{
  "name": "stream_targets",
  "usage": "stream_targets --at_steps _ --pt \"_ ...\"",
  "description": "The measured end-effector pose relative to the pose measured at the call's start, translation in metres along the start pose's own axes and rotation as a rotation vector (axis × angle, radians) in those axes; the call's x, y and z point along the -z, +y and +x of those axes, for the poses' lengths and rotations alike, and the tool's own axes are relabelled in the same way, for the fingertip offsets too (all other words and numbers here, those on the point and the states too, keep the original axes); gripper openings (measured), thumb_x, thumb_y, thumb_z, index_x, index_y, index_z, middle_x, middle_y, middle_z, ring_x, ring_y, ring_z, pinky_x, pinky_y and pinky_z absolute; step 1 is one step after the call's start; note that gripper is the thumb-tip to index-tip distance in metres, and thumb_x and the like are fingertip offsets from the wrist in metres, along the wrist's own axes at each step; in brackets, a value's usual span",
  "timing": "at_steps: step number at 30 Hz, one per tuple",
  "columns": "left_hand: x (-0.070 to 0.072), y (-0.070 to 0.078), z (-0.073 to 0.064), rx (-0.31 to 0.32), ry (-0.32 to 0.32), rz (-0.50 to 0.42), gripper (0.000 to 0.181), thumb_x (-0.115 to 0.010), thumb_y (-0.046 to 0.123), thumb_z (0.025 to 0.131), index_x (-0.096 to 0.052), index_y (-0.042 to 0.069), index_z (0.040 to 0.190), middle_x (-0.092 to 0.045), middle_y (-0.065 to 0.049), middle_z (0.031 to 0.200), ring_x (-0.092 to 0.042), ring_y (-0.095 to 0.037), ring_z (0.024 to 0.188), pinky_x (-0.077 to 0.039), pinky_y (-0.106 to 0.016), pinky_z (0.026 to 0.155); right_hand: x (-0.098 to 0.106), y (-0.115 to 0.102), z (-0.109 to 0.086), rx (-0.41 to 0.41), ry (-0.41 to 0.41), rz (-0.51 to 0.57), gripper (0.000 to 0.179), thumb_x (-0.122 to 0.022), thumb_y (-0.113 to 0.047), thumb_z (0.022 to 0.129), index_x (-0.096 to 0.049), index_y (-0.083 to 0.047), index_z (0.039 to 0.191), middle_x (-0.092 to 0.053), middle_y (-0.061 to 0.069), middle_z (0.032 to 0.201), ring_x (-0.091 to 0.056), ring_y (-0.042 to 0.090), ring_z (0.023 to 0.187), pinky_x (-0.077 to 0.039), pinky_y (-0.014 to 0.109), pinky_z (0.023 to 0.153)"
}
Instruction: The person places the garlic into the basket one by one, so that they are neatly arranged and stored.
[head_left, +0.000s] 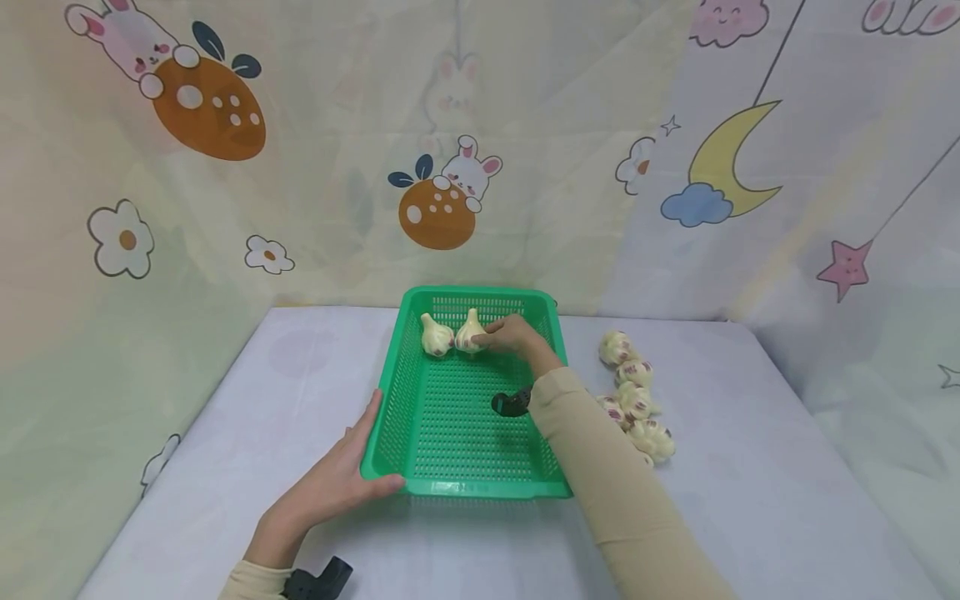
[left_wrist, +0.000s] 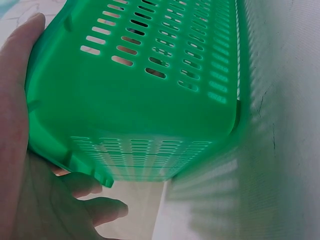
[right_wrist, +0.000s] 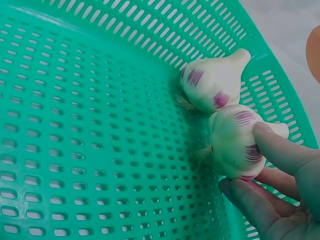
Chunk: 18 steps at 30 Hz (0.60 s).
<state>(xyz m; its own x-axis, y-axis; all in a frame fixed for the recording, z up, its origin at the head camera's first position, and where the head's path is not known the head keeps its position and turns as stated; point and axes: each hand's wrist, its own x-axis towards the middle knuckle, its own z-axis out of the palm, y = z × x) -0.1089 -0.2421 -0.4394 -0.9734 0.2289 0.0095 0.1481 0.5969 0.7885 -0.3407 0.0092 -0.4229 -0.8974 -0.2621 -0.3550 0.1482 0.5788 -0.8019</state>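
A green plastic basket with slotted walls stands on the white table. At its far end are two garlic bulbs, pale with purple streaks. My right hand reaches inside and pinches the right-hand garlic bulb between thumb and fingertips. Touching that one is the other garlic bulb, leaning against the slotted wall with its stem toward the rim. At the basket's near left corner, my left hand rests with fingers spread: the thumb lies along the rim, and other fingers extend loosely past it.
To the right of the basket lies a cluster of several garlic bulbs on the table, partly hidden by my right sleeve. Behind the table hangs a printed cloth with cartoon rabbits and a moon.
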Motion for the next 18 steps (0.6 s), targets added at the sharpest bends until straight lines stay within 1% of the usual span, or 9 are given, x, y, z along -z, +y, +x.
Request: stream_targets --at_steps 5,11,18 --pt "0.0003 0.0004 -0.0003 0.010 -0.004 -0.011 0.115 -0.075 0.040 0.075 0.007 0.024 0.153 -0.008 -0.011 0.160 -0.015 -0.043 0.143 -0.013 -0.071 0.106 -0.0006 0.0018 0.0046 -0.015 0.007 -0.015 0.059 -0.072 -0.036 0.084 -0.056 -0.005 0.131 -0.058 0.012 0.130 -0.057 0.026 0.119 -0.046 0.038 0.100" --pt "-0.0005 0.0022 -0.0001 0.008 0.003 -0.016 0.115 -0.075 0.040 0.073 0.006 0.025 0.154 -0.013 -0.013 0.159 -0.026 -0.042 0.140 -0.017 -0.071 0.106 -0.0020 0.0012 0.0069 -0.012 0.009 0.035 0.059 -0.072 -0.033 0.084 -0.055 -0.003 0.132 -0.054 0.013 0.135 -0.058 0.026 0.118 -0.048 0.035 0.098" --pt "-0.0006 0.0020 0.0007 0.000 0.006 -0.009 0.116 -0.075 0.040 0.073 0.007 0.026 0.153 -0.015 -0.013 0.159 -0.031 -0.040 0.138 -0.018 -0.071 0.105 -0.0012 -0.0005 0.0038 0.013 0.007 0.064 0.057 -0.072 -0.029 0.085 -0.055 -0.001 0.131 -0.051 0.014 0.137 -0.056 0.027 0.120 -0.048 0.033 0.098"
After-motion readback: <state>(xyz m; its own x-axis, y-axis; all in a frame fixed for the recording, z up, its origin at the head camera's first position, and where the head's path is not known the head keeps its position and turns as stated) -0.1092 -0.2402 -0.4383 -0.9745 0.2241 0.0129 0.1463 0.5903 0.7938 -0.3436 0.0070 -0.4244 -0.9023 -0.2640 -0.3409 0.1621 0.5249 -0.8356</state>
